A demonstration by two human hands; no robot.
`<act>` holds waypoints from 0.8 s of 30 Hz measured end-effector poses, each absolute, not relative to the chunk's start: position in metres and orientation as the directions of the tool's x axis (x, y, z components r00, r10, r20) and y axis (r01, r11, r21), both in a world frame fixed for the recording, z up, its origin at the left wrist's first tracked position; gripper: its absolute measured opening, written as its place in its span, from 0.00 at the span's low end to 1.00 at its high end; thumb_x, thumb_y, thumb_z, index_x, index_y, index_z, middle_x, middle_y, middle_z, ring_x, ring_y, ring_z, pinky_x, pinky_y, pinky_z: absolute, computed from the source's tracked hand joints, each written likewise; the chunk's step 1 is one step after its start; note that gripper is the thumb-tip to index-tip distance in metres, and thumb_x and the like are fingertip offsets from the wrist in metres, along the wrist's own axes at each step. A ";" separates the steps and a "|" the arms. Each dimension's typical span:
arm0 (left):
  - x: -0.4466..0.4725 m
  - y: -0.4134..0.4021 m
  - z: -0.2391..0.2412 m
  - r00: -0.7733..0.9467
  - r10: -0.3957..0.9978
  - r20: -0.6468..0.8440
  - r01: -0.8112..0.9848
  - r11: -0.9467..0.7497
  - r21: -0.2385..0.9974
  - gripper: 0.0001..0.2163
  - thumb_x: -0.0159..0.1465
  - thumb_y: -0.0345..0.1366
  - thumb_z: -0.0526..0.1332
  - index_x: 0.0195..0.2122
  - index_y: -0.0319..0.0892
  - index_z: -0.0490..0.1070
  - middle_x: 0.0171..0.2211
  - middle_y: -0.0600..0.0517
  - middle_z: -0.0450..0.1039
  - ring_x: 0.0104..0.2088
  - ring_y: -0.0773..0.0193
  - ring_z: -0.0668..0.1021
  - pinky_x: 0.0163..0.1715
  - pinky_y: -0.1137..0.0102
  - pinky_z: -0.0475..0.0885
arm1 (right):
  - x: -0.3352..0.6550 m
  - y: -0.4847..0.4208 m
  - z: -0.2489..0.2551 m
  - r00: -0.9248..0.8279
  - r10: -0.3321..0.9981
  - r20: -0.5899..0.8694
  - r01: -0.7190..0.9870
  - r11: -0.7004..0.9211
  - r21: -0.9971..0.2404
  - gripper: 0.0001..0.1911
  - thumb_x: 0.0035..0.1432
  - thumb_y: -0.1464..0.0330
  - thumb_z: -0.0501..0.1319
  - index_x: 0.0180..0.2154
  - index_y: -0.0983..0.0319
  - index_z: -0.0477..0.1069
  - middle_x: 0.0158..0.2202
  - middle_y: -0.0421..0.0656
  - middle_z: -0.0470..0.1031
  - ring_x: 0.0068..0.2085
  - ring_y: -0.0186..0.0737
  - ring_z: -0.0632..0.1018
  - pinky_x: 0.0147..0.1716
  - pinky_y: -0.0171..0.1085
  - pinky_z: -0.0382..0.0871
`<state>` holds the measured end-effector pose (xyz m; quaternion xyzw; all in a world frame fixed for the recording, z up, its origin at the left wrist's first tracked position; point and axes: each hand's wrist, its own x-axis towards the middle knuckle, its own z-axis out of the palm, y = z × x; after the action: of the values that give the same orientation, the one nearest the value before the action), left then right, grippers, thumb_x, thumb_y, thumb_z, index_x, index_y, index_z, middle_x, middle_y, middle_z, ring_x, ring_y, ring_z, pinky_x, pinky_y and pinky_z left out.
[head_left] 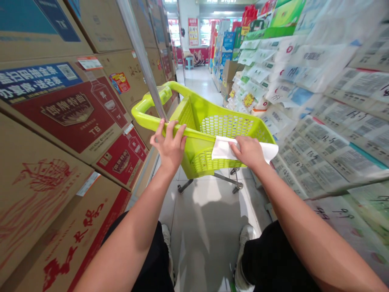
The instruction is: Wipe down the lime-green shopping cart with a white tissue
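Observation:
A lime-green plastic shopping cart [194, 109] stands in a narrow store aisle right in front of me, its basket empty. My left hand [169, 144] rests on the cart's near rim, fingers curled over the edge. My right hand [248, 150] presses a white cloth [223, 149] flat against the same rim further right, fingers closed on the cloth. The cart's looped handle [146, 106] points away to the left. Its metal legs and wheels [237, 185] show beneath.
Stacked cardboard cartons [69, 121] with red labels wall the left side, with a metal shelf post [142, 56] close to the cart. Packaged goods [319, 113] fill the right-hand shelves. The tiled floor [206, 227] runs ahead to a distant stool [189, 62] and more displays.

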<state>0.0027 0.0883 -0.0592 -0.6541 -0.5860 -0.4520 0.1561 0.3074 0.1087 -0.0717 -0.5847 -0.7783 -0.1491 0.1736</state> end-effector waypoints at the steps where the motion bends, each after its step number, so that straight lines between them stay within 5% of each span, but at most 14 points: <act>1: 0.003 0.089 -0.059 -0.104 0.629 0.770 0.913 -0.246 0.325 0.16 0.72 0.37 0.63 0.60 0.55 0.78 0.70 0.45 0.70 0.77 0.38 0.57 0.67 0.37 0.51 | 0.315 0.109 -0.074 -0.261 0.857 0.445 0.962 0.270 0.043 0.22 0.76 0.53 0.51 0.47 0.62 0.76 0.46 0.52 0.82 0.47 0.54 0.78 0.42 0.44 0.55; 7: 0.009 0.091 -0.061 -0.112 0.609 0.785 0.939 -0.194 0.284 0.17 0.71 0.35 0.63 0.60 0.55 0.78 0.70 0.45 0.70 0.76 0.40 0.58 0.67 0.41 0.54 | 0.313 0.107 -0.077 -0.253 0.832 0.494 0.961 0.273 0.032 0.22 0.78 0.55 0.49 0.47 0.63 0.75 0.45 0.52 0.83 0.45 0.52 0.77 0.41 0.43 0.54; 13: 0.015 0.088 -0.065 -0.113 0.600 0.792 0.936 -0.204 0.287 0.18 0.68 0.44 0.70 0.59 0.54 0.79 0.69 0.44 0.71 0.76 0.34 0.58 0.66 0.39 0.56 | 0.248 0.108 -0.065 -0.262 0.807 0.529 0.941 0.336 -0.045 0.25 0.78 0.51 0.48 0.44 0.61 0.75 0.42 0.51 0.83 0.43 0.51 0.78 0.40 0.42 0.55; 18: 0.014 0.085 -0.070 -0.083 0.552 0.829 0.945 -0.221 0.242 0.18 0.66 0.40 0.70 0.57 0.56 0.79 0.67 0.46 0.74 0.74 0.35 0.60 0.66 0.40 0.55 | 0.205 0.107 -0.061 -0.258 0.764 0.592 0.896 0.418 -0.149 0.28 0.78 0.49 0.46 0.48 0.61 0.76 0.44 0.50 0.83 0.46 0.51 0.79 0.43 0.42 0.59; 24: 0.002 0.086 -0.068 -0.080 0.561 0.824 0.944 -0.224 0.244 0.16 0.67 0.38 0.69 0.56 0.57 0.80 0.64 0.46 0.77 0.74 0.35 0.61 0.66 0.40 0.54 | 0.221 0.107 -0.064 -0.395 0.716 0.576 0.833 0.543 -0.104 0.29 0.77 0.48 0.50 0.58 0.62 0.74 0.54 0.52 0.82 0.53 0.54 0.79 0.50 0.44 0.63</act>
<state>0.0021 0.0861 -0.0679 -0.6434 -0.5848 -0.4448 0.2149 0.2208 0.1066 -0.0639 -0.4674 -0.8289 -0.1010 0.2903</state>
